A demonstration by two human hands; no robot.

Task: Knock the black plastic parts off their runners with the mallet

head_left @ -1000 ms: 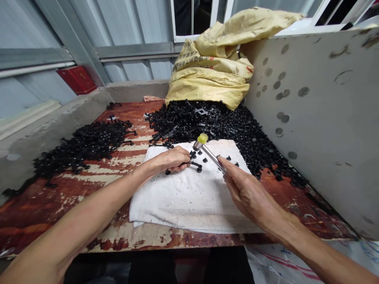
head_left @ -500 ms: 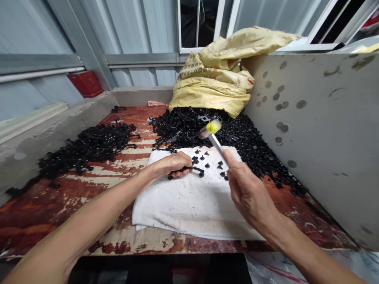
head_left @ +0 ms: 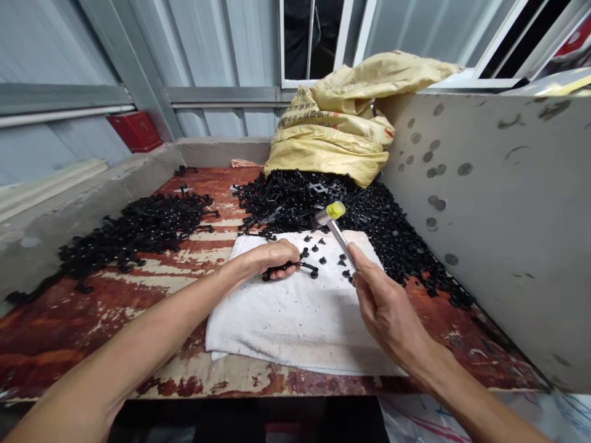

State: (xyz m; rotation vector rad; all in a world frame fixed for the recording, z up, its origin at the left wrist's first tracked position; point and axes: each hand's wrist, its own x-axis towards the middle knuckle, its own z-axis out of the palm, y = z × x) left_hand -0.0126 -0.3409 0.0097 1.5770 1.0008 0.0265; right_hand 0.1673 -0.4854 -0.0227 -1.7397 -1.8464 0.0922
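Two heaps of black plastic parts took up most of the worn red table (head_left: 69, 332). The larger heap (head_left: 383, 221) spread from under the yellow sack (head_left: 332, 135) along the grey panel (head_left: 498, 215) on the right. The smaller heap (head_left: 138, 224) lay at the left, well apart from it. Between them, toward the near edge, lay a white cloth (head_left: 295, 320).

On the cloth's far part the left hand (head_left: 270, 255) pressed down on a branched black piece (head_left: 305, 266), fingers curled closed over one end while the other end stuck out to the right. The right hand (head_left: 388, 307) had its fingers wrapped round the metal handle of a small hammer (head_left: 333, 212). The hammer's yellow head hung raised above the cloth's far edge, clear of the piece. A scatter of small black caps (head_left: 323, 253) lay loose on the cloth just beside the piece.

Judging by that, only a few caps had been knocked free, and the bulk of the larger heap looked untouched. Whether the smaller heap was finished stock could not be told.
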